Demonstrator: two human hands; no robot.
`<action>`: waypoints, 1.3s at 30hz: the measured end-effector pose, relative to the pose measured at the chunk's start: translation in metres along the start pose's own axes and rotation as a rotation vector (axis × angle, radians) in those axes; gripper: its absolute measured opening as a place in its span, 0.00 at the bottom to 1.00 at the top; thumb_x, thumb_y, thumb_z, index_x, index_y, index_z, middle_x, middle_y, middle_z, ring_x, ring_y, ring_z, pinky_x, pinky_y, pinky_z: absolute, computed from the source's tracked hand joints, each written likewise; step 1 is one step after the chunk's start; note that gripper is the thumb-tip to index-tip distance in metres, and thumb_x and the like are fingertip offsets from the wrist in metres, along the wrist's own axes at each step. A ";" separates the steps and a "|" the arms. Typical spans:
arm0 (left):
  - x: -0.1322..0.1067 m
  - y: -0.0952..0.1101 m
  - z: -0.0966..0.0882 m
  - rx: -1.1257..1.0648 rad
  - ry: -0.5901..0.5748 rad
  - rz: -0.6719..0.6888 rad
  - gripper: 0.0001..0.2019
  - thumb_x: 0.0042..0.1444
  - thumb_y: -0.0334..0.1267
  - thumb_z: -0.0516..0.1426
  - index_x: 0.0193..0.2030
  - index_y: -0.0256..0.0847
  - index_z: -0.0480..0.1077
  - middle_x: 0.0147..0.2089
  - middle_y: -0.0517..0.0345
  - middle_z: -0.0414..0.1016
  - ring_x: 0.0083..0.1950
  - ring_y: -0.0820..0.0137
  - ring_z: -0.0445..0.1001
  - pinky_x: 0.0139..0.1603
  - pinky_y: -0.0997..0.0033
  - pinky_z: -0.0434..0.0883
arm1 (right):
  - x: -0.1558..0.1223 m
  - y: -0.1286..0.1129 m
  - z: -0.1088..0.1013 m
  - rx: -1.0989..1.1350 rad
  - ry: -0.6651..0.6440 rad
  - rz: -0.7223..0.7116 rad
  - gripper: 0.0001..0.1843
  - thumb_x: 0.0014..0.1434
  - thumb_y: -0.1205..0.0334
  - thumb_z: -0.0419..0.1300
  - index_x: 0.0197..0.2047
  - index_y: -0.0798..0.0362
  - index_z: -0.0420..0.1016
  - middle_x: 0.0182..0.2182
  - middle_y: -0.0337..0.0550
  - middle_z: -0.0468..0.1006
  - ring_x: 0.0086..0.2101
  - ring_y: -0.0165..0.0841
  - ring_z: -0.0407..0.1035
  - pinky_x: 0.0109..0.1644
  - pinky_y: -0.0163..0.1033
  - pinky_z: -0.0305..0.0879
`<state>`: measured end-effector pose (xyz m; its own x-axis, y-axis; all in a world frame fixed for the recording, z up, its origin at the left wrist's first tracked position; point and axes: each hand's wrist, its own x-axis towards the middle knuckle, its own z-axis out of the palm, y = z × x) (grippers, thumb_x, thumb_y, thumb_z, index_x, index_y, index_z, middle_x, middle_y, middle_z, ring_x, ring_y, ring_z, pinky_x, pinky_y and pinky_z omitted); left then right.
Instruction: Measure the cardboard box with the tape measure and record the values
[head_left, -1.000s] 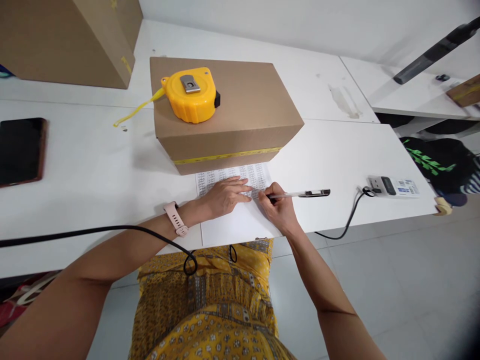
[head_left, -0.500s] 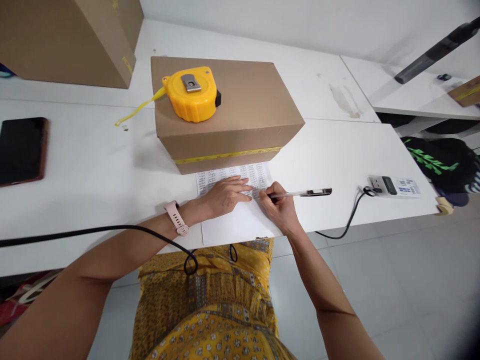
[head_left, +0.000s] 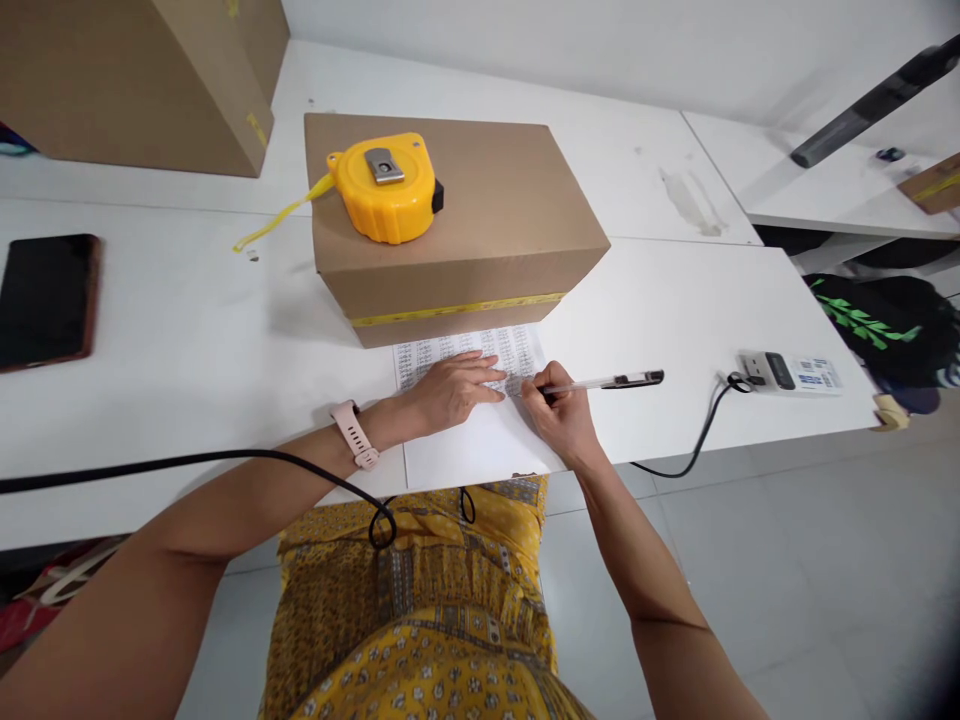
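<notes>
The pen [head_left: 634,379] is in the right hand [head_left: 561,415], whose fingers and thumb are clamped round its lower barrel; the shaft slants to the right over the table [head_left: 690,320]. Its point is at the printed rows of the paper sheet [head_left: 450,458]; contact is too small to confirm. The sheet lies at the table's near edge, its blank lower part reaching that edge. The left hand [head_left: 454,392] lies flat on the sheet, fingers extended and slightly apart, grasping nothing, fingertips just beside the pen point.

The sheet's far end meets the base of a cardboard box [head_left: 495,200]; whether it continues underneath cannot be told. Room beyond the hands is therefore limited by the box's front face. A yellow tape measure [head_left: 386,190] rests on top, towards the box's left edge, its strap overhanging.

To the right, open white surface extends from the right hand to a white plug-in device [head_left: 791,372] near the table's right edge. Its black cord [head_left: 705,435] passes over the near edge. Left of the box, a wide open stretch separates it from a dark phone [head_left: 49,300].
</notes>
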<state>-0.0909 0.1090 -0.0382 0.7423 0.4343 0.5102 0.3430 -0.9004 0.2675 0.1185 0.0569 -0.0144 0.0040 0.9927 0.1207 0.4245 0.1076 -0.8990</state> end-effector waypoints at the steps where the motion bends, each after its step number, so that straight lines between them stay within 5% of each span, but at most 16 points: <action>1: 0.000 0.000 0.000 -0.003 -0.004 -0.003 0.22 0.57 0.17 0.53 0.45 0.44 0.82 0.54 0.54 0.82 0.61 0.62 0.77 0.61 0.55 0.75 | 0.000 0.000 0.000 0.001 0.013 0.009 0.13 0.59 0.62 0.60 0.26 0.48 0.59 0.19 0.30 0.58 0.22 0.26 0.51 0.25 0.35 0.47; 39: -0.001 -0.001 0.001 -0.037 -0.025 -0.020 0.22 0.55 0.16 0.53 0.45 0.43 0.82 0.55 0.53 0.82 0.62 0.61 0.76 0.62 0.52 0.75 | 0.001 -0.001 0.001 -0.024 0.062 0.030 0.14 0.57 0.61 0.61 0.25 0.49 0.58 0.18 0.30 0.58 0.22 0.26 0.52 0.25 0.34 0.48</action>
<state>-0.0913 0.1093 -0.0398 0.7500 0.4512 0.4837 0.3367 -0.8898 0.3079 0.1172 0.0575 -0.0134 0.0727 0.9901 0.1204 0.4449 0.0758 -0.8924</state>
